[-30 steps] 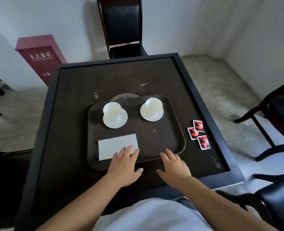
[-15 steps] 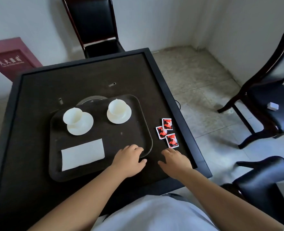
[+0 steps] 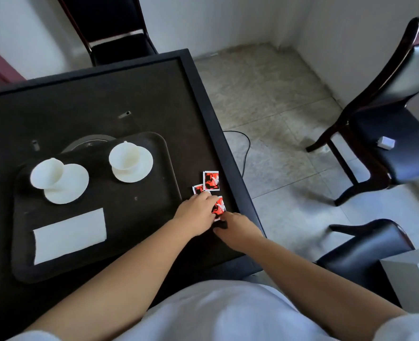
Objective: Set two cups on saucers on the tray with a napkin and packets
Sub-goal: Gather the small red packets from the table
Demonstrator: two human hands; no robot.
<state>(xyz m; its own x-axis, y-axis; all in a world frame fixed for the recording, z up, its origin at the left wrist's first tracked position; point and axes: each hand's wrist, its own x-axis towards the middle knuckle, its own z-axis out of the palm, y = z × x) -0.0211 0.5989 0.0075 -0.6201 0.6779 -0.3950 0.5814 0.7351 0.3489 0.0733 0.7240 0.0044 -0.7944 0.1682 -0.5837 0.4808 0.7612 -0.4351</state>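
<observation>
Your packets (image 3: pixel 211 180) lay on the tabletop (image 3: pixel 105 99), just off the right edge of the tray (image 3: pixel 151 212), in a small cluster of three between the tray and the raised tabletop border. Both of your hands had reached that cluster. Your left hand (image 3: pixel 197 215) came in across the tray's near right corner with its fingers curled down onto the nearest packet (image 3: pixel 219 207) and touching the middle one; whether it had pinched anything I could not tell, since the knuckles hid the fingertips. Your right hand (image 3: pixel 238 228) sat just on the near side of that same packet, fingers loosely together and pointed at its lower edge, touching or nearly so, with nothing clearly held. The far packet stood clear of both hands, upright on its long side.

The tray lay to the left of the packets, so the carry was a short sweep leftward. On it, two cups (image 3: pixel 124 157) already sat on saucers (image 3: pixel 67 184), and the napkin (image 3: pixel 69 235) lay flat at the near left, leaving bare tray between napkin and right rim.
</observation>
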